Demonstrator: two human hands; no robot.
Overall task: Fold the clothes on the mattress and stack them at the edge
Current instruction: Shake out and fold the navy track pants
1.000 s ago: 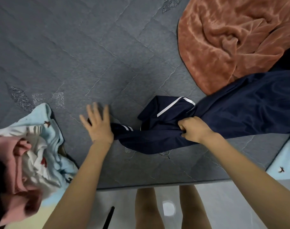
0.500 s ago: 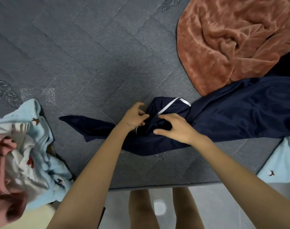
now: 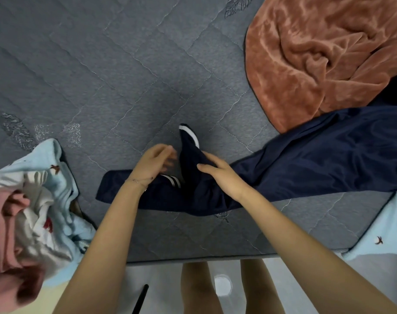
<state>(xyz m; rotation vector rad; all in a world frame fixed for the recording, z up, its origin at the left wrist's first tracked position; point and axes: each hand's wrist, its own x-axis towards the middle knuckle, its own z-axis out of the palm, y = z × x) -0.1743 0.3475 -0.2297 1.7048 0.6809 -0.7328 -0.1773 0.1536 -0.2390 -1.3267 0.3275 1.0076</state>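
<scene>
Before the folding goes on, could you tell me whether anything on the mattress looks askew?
Yes: the navy garment lies twisted, not flat; a white-striped end sticks up between the left hand and right hand.

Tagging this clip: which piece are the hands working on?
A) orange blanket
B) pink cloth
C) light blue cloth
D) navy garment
D: the left hand and right hand meet at the navy garment, the right one resting on its raised fold.
</scene>
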